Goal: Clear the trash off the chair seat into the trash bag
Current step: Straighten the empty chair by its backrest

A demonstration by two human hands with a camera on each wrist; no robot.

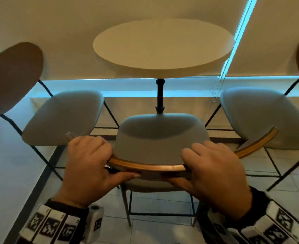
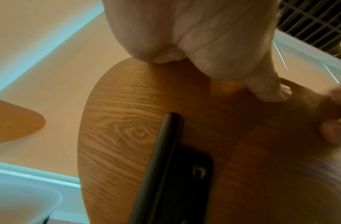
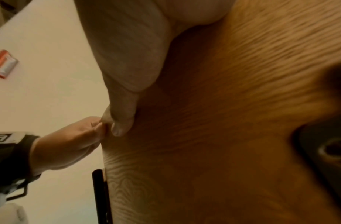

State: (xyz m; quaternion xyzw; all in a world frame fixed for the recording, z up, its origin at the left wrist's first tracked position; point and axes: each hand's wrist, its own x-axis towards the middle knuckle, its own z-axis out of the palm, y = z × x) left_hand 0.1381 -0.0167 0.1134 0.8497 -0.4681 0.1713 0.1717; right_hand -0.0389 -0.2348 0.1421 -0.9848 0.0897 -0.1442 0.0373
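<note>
The middle chair has a grey padded seat (image 1: 161, 136) and a curved wooden backrest (image 1: 154, 167). My left hand (image 1: 99, 161) grips the backrest's left part, fingers over the top edge and thumb behind. My right hand (image 1: 203, 164) grips its right part the same way. In the left wrist view the thumb (image 2: 267, 89) presses the backrest's wood grain (image 2: 137, 128). The right wrist view shows my right thumb (image 3: 123, 118) on the backrest (image 3: 223, 121), with the left hand (image 3: 69, 144) beyond. I see no trash and no trash bag in any view.
A round pale table (image 1: 162, 44) on a black post stands just beyond the chair. Matching grey chairs stand at the left (image 1: 62, 117) and right (image 1: 261, 113). The floor is tiled. A small orange and white object (image 3: 4, 63) shows far left in the right wrist view.
</note>
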